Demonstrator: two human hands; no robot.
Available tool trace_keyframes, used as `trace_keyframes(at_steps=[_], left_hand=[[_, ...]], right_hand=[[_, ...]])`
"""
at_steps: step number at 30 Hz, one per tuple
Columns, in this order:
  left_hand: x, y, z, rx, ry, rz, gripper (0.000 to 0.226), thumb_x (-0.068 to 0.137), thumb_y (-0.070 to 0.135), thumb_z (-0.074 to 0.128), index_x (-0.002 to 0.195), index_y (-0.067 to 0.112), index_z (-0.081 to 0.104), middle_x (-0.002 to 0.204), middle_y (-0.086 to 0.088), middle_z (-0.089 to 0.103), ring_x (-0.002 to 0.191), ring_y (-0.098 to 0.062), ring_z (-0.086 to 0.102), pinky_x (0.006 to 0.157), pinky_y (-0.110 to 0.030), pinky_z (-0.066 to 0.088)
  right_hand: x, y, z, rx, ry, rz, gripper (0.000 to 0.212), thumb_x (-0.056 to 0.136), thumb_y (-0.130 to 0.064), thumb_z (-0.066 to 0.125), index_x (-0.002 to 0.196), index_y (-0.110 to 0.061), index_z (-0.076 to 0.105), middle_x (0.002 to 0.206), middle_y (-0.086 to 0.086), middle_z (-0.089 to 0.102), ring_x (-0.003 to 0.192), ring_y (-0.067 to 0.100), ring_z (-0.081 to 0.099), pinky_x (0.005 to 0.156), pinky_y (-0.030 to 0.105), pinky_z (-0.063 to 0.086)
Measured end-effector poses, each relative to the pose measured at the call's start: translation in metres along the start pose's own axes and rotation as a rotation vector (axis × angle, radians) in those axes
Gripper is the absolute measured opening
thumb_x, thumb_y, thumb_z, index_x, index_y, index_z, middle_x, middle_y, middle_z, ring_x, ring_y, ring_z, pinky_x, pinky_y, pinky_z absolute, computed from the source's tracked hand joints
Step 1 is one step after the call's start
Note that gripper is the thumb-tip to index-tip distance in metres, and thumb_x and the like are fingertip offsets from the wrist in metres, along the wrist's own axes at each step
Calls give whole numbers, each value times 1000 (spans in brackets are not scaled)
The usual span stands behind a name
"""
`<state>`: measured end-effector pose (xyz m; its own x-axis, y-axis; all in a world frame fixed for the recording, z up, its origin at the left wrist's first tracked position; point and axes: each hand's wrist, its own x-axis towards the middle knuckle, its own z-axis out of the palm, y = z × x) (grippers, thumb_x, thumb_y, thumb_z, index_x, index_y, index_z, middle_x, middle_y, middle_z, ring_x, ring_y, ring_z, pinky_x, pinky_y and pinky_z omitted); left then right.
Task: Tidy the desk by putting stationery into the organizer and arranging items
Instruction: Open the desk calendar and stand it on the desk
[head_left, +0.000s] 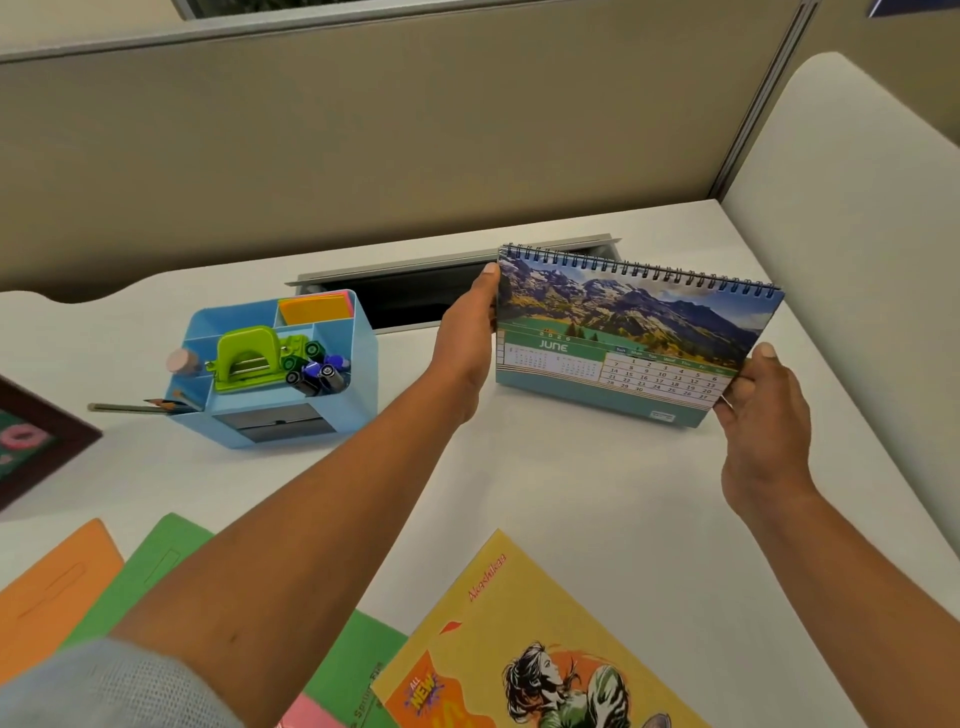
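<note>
In the view from the person's head, both hands are on a calendar (634, 338). It is the stand-up kind, with a wire spiral along the top and a mountain picture over the word June.

The left hand (467, 332) grips the calendar's left edge, thumb on the front. The right hand (763, 410) pinches the bottom right corner, and its fingers (731, 396) are curled round that edge. So the fingers of both hands are clamped on the calendar.

The calendar is toward the back right of the white table (571, 483). Its bottom is on the table or just over it; I cannot tell which. Its long side runs left to right, and it sits right between the two hands. Neither hand is nearer, since each holds one end.

To the left, near the left hand, is the blue organizer (363, 374). It holds a green hole punch (249, 358), some markers (319, 371) and orange sticky notes (314, 309). A pencil (130, 408) lies on the table with its tip at the organizer's left side.

I think the person is picking a good place for the calendar to stand. With a grip on both ends, they could slide it or turn it to face front. The pencil looks like it is not put away yet.

Close to the person lie a yellow book (519, 649), green folders (156, 566) and an orange folder (57, 587).
</note>
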<state>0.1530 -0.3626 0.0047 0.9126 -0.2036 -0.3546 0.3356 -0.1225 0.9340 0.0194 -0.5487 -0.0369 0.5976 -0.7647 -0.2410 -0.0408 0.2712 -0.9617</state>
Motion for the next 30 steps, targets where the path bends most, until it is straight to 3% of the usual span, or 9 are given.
trace_keyframes(at_steps=[3,6,8,12,16,21,30], left_hand=[[0,-2,1,17,-3,13,36,101,51,29,101,30,58,82,19,61,72,4,58,65,-17,37],[3,-5,2,16,-3,19,37,101,52,28,108,27,55,88,18,58,82,0,55,84,-26,35],[2,-6,3,13,-9,18,37,101,52,28,110,28,54,89,19,57,83,0,54,87,-30,33],[-1,-5,6,9,-13,4,34,101,51,27,101,31,54,87,19,58,79,0,55,72,-19,37],[-6,-2,8,21,1,5,34,101,51,27,86,36,53,82,19,58,71,1,56,59,-14,36],[-7,-7,10,15,-6,-5,34,101,52,26,84,37,51,83,18,58,74,0,55,60,-16,35],[-12,-10,14,-19,-75,-25,33,101,54,24,85,39,50,86,17,57,78,2,53,70,-18,35]], right_hand=[[3,4,-2,1,3,11,18,101,-41,42,96,-27,52,109,-1,68,105,13,65,89,26,51],[3,8,-4,-16,-4,12,18,100,-41,43,98,-26,52,113,1,68,108,13,65,89,25,49],[1,10,-4,-29,-9,9,20,100,-42,43,103,-25,53,114,1,68,108,11,64,87,22,48],[-3,12,-5,-70,-16,22,28,100,-46,41,114,-25,54,115,-4,67,107,5,61,95,24,44],[-3,10,-4,-74,-24,53,25,100,-44,42,112,-29,57,109,-10,67,104,4,61,97,27,43],[-4,10,-7,-86,-44,82,20,100,-43,42,97,-35,60,102,-11,67,102,8,60,101,32,43],[-10,9,-4,-114,-74,96,22,101,-43,39,98,-37,61,105,-12,67,100,2,60,99,30,43]])
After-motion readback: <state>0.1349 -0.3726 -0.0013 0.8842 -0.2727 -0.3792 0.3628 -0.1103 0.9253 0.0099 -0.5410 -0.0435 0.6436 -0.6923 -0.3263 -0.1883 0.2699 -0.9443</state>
